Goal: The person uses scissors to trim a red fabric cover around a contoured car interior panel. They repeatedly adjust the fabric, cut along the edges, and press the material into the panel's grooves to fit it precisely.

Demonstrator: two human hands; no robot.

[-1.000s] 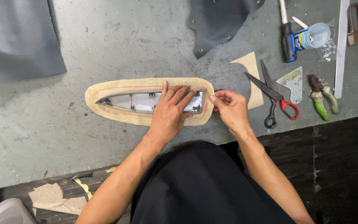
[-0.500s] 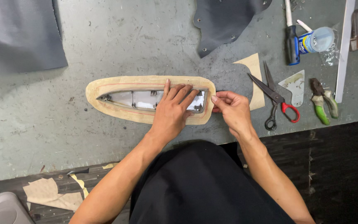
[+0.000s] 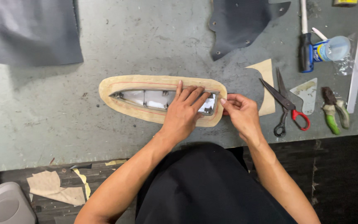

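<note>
On the grey scuffed surface (image 3: 42, 112) lie black-bladed scissors with one red handle (image 3: 286, 105), green-handled pliers (image 3: 334, 110), a dark grey leather piece (image 3: 241, 23) and a clear plastic bottle (image 3: 332, 49).

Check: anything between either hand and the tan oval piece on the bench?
Nothing visible. The left hand lies flat on the tan oval piece, fingers over its opening; the right hand pinches its right end. The scissors lie apart, further right.
</note>
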